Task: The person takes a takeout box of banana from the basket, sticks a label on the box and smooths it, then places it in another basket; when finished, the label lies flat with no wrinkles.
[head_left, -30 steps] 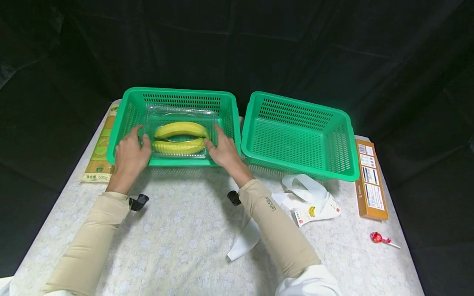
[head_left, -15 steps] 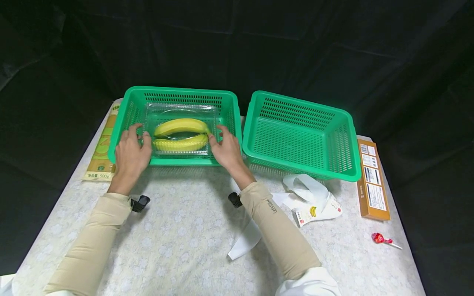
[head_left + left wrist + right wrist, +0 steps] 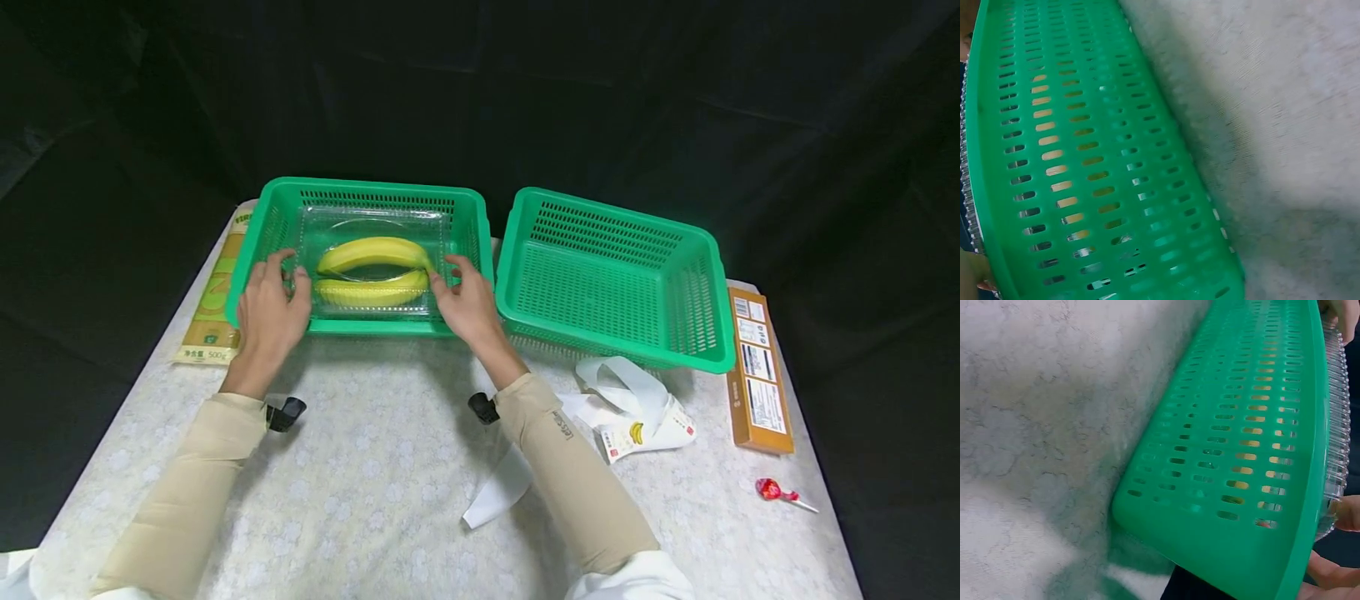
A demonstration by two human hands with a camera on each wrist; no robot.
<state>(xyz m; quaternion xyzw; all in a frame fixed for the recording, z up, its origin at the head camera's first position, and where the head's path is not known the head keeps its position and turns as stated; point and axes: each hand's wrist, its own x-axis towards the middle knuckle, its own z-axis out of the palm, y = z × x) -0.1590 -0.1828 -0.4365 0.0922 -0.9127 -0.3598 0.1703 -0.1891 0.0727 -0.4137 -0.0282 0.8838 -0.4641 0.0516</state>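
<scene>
A clear plastic box (image 3: 375, 218) with two bananas (image 3: 371, 252) inside sits in the mouth of the left green basket (image 3: 367, 327). My left hand (image 3: 270, 317) grips the box's left end, thumb near the front corner. At the opposite end my right hand (image 3: 471, 307) holds it, the thumb at the corner and the fingers farther back. In the right wrist view the box's ridged edge (image 3: 1338, 425) shows beyond the basket rim, with a thumb against it. Basket wall fills most of the left wrist view, so the left fingertips are mostly hidden there.
A second green basket (image 3: 592, 283) stands to the right. White wrapping with a banana print (image 3: 645, 429) lies before it. An orange box (image 3: 759, 375) and a red lollipop (image 3: 772, 490) are at far right. A 500g packet (image 3: 212, 321) lies left of the first basket.
The box and bananas have shifted slightly back within the left basket, with both hands on its ends. The right thumb has moved back along the box's end. The other things stay put.
</scene>
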